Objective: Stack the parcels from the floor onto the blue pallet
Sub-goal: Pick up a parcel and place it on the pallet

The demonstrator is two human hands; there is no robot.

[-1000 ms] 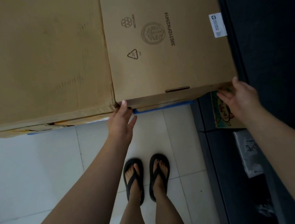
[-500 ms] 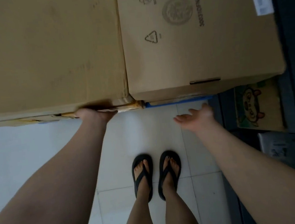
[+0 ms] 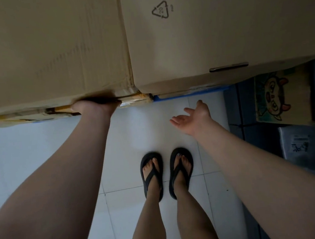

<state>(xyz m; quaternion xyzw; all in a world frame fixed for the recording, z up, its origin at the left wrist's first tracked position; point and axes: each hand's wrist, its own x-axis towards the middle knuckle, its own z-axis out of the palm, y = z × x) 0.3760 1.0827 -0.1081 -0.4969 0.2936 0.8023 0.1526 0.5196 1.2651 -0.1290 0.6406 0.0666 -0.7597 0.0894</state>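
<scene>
Two large cardboard parcels stand side by side in front of me: a plain left parcel (image 3: pixel 51 48) and a right parcel (image 3: pixel 221 31) printed with a recycling triangle. A strip of the blue pallet (image 3: pixel 188 94) shows under the right parcel. My left hand (image 3: pixel 94 107) is tucked under the bottom front edge of the left parcel, its fingers hidden beneath it. My right hand (image 3: pixel 192 119) hovers over the floor below the right parcel, palm up, fingers spread, touching nothing.
My feet in black flip-flops (image 3: pixel 167 172) stand on white floor tiles (image 3: pixel 22 150). At the right lie a small carton with a cartoon animal (image 3: pixel 282 99) and a grey plastic mailer bag (image 3: pixel 303 144) on a dark surface.
My left hand has moved left from the right parcel's corner to under the left parcel's edge. My right hand has let go of the right parcel and dropped down, open.
</scene>
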